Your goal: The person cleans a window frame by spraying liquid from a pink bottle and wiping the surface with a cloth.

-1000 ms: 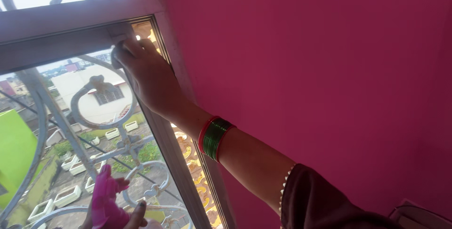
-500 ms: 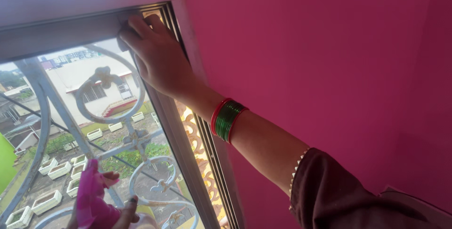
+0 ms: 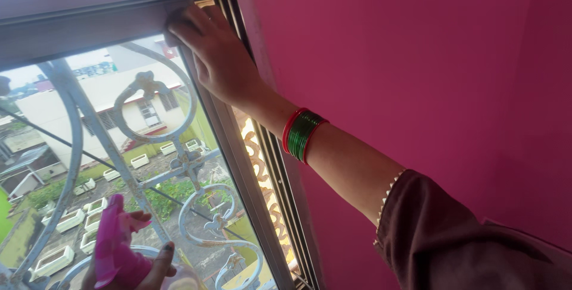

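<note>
Starting at about 7 o'clock in the view, we're looking at our left hand (image 3: 140,263) down in the bottom corner, and it's grasping a pink spray bottle (image 3: 114,248) with the fingers curling around the lower part of it. The bottle is sitting right up against the window glass (image 3: 89,165), pink top pointing toward 12 o'clock. We can't quite tell what the bottom of the bottle looks like, it's cut off by the edge.

Moving right, we're seeing the curly metal grille (image 3: 149,102) behind the glass, with a ring-shaped scroll around the middle and another swirl at roughly 6 o'clock. Through it there's a pale building and some greenery outside.

Then up at 11 o'clock our right hand (image 3: 217,57) is pressing into the top corner of the grey window frame (image 3: 89,28), fingers flat and bunched over the spot where the top rail is meeting the side rail. Whether something like a cloth is tucked under that palm, we honestly can't tell, the hand is covering it.

Following the arm toward 4 o'clock, we're wearing red and green bangles (image 3: 302,134) on the wrist, and a dark maroon sleeve (image 3: 453,242) with a little beaded edge is filling the lower right. Behind all that, the pink wall (image 3: 417,57) is taking up the whole right side.
</note>
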